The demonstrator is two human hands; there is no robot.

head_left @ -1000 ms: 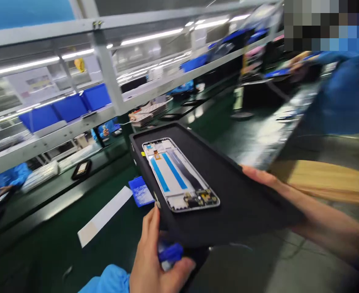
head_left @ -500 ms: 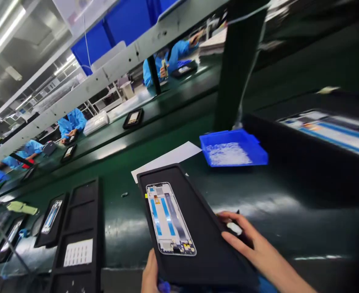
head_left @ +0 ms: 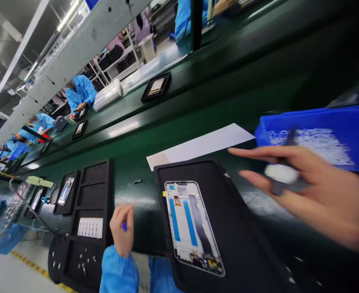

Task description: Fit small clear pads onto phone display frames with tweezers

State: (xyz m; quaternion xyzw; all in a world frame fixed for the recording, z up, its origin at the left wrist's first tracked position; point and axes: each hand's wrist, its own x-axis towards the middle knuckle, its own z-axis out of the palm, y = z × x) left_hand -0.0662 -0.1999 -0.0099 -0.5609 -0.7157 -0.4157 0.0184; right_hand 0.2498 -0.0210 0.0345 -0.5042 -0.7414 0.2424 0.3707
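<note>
My left hand (head_left: pixel 121 232) is closed in front of the bench, with the tip of a small blue object (head_left: pixel 124 226) showing between its fingers; the rest of it is covered. My right hand (head_left: pixel 326 195) is raised over the right side, thumb and index finger stretched forward and apart. Tucked in its palm is a dark object with a white rounded part (head_left: pixel 281 173), blurred, its kind unclear. Between the hands lies a black tray (head_left: pixel 237 228) carrying a phone frame (head_left: pixel 183 215) with two blue strips and a small circuit board at its near end. Neither hand touches this tray.
A blue bin (head_left: pixel 313 118) of small white pieces stands at the right, beside a white paper sheet (head_left: pixel 210 140). At left, a black compartment tray (head_left: pixel 108 195) holds a white label sheet (head_left: pixel 90 227) and small parts. Co-workers in blue (head_left: pixel 81 91) sit across the bench.
My left hand has let go of the black tray and moved left. My right hand has left the tray's edge and risen rightward, its dark and white object still in it. The view has shifted.
</note>
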